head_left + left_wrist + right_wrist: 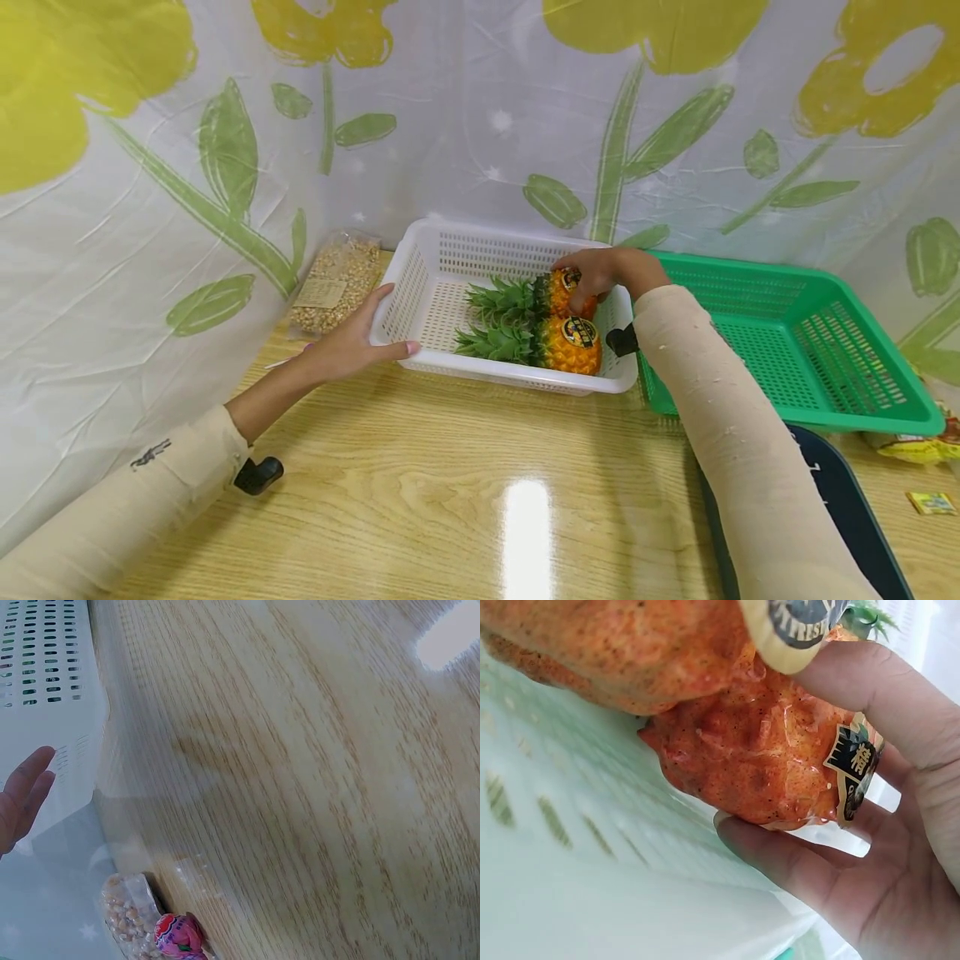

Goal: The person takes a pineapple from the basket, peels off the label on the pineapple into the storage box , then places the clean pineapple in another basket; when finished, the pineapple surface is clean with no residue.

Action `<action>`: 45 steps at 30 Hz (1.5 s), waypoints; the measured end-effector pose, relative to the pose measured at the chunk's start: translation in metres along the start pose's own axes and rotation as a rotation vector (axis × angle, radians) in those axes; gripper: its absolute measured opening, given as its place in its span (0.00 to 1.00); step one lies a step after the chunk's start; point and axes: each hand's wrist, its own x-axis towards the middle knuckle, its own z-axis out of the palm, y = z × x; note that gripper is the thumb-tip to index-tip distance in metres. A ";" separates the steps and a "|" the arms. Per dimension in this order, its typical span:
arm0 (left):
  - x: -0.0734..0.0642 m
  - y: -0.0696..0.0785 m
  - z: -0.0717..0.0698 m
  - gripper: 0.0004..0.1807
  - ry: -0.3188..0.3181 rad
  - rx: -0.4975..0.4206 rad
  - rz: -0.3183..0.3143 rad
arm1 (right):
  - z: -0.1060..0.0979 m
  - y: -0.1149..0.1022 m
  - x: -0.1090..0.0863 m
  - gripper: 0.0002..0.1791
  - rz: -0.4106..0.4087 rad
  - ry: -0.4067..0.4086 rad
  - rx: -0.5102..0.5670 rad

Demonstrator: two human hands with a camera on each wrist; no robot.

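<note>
A white plastic basket [431,292] stands against the back curtain, with two small toy-like pineapples lying side by side in its right part, their green leaves pointing left. My right hand [600,273] reaches over the basket's right end and holds the far pineapple [561,292]; in the right wrist view, thumb and fingers lie around its orange body [757,757]. Right beside it is the near pineapple [570,354], bearing a black and gold label. At the basket's front left corner, my left hand [348,342] rests with thumb and fingers spread and fairly straight along the rim.
A green basket [787,358] stands to the right, with a dark tray [832,492] in front of it. Yellow packets lie at the far right, including a small sachet [932,502]. Behind my left hand are a bag of kernels [337,283] and a pink-wrapped lollipop [178,934].
</note>
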 end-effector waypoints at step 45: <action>0.000 0.002 0.000 0.61 -0.005 0.002 -0.018 | -0.016 0.000 -0.008 0.51 -0.074 0.040 0.027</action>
